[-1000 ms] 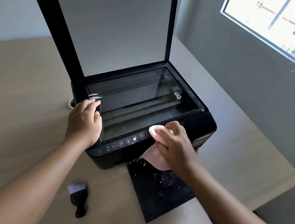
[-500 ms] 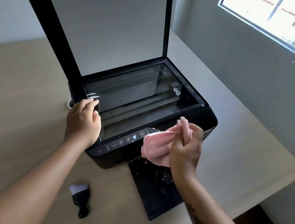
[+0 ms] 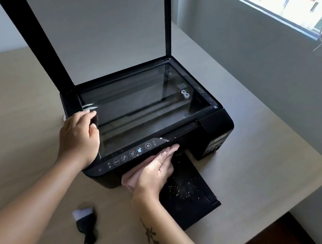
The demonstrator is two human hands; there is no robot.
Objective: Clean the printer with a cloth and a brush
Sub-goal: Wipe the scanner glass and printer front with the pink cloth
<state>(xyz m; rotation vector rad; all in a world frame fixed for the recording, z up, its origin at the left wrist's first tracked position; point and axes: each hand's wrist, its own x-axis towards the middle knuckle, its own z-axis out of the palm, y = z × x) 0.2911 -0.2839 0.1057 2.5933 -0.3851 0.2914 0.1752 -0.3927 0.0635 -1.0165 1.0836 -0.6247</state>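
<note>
I see the left hand [image 3: 80,135] lying flat on the front left corner of the black printer [image 3: 214,131], with its fingers bent over the edge of the glass [image 3: 141,105]. It is not pinching anything. The right hand [image 3: 155,172] is laid flat with its fingers held close together, and it presses a pink cloth [image 3: 129,180] against the front of the printer, just under the row of buttons [image 3: 128,156]. The big lid [image 3: 87,22] stands open behind the glass. A black tray [image 3: 189,198] sticks out at the front, and I see little light crumbs lying in it. The small black brush [image 3: 87,227] lies on the wooden table [image 3: 16,118] near me, apart from both hands.
</note>
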